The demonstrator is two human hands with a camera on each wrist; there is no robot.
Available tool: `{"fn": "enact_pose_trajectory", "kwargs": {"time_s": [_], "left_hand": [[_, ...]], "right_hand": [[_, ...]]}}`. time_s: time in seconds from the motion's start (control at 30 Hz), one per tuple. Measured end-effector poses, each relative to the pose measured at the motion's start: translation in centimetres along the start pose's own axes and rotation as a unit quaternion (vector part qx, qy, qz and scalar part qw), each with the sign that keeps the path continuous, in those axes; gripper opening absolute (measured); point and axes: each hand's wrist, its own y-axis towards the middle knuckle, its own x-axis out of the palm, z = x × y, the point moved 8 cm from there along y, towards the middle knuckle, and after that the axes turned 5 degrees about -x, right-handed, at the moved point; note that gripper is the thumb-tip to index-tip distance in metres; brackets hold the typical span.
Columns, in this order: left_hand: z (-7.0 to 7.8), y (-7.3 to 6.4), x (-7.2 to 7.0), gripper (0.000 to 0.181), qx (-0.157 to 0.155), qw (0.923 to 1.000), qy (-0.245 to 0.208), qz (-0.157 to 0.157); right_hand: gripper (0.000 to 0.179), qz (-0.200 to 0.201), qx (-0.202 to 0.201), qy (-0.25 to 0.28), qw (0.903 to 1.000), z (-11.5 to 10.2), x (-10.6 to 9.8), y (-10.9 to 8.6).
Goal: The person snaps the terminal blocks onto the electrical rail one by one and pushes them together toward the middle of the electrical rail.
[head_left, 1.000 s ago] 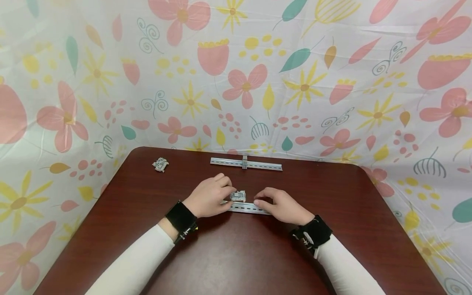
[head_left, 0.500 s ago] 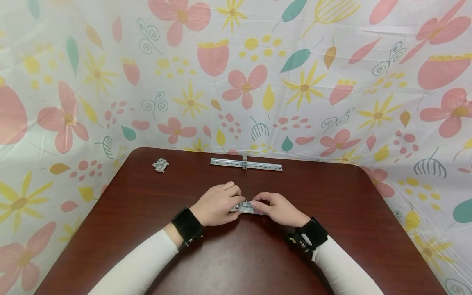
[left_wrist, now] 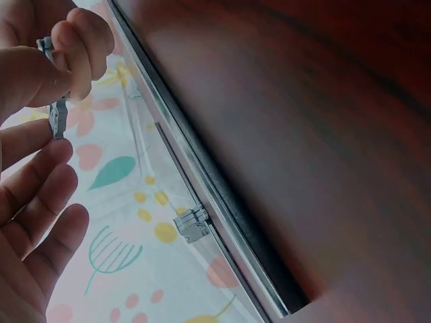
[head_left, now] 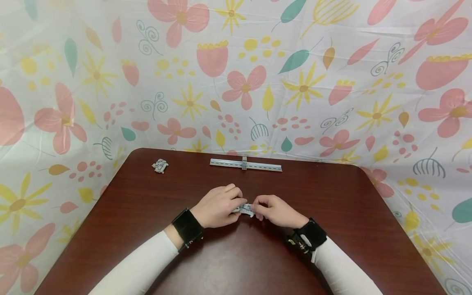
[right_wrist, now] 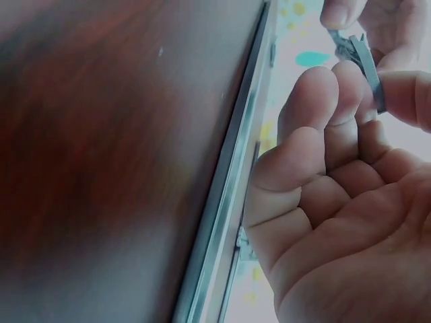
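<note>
The left hand [head_left: 220, 207] pinches a small grey block [head_left: 246, 210] around the middle of the worktop [head_left: 221, 262]; the right hand [head_left: 279, 212], its grip narrow, holds the other end. A slotted rail [head_left: 225, 163] lies near the far edge.

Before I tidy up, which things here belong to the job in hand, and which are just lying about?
Likely in the job:
Small gray part, held between left hand and right hand
Near rail, close by

Seemingly just lying about:
Far rail, with gray block on it
Loose gray piece, back left of table
</note>
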Motion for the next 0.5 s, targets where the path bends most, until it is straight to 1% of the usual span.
{"fn": "enact_pose_trajectory", "kwargs": {"time_s": [0.13, 0.27, 0.37, 0.5], "left_hand": [[-0.2, 0.0, 0.0, 0.034, -0.007, 1.0000, -0.004, 0.003], [-0.6, 0.0, -0.3, 0.036, -0.017, 0.9997, 0.001, 0.019], [-0.7, 0.0, -0.7, 0.035, -0.020, 0.9991, 0.009, 0.037], [-0.7, 0.0, -1.1, 0.027, -0.016, 0.9977, 0.027, 0.060]], "right_hand": [[0.032, 0.005, 0.007, 0.022, 0.9997, 0.0, 0.1, 0.1], [0.032, 0.022, 0.021, 0.070, 0.9971, 0.2, 0.0, 0.2], [0.033, 0.030, 0.034, 0.122, 0.9915, 0.3, 0.0, 0.1], [0.036, 0.030, 0.050, 0.186, 0.9807, 0.4, 0.2, 0.1]]}}
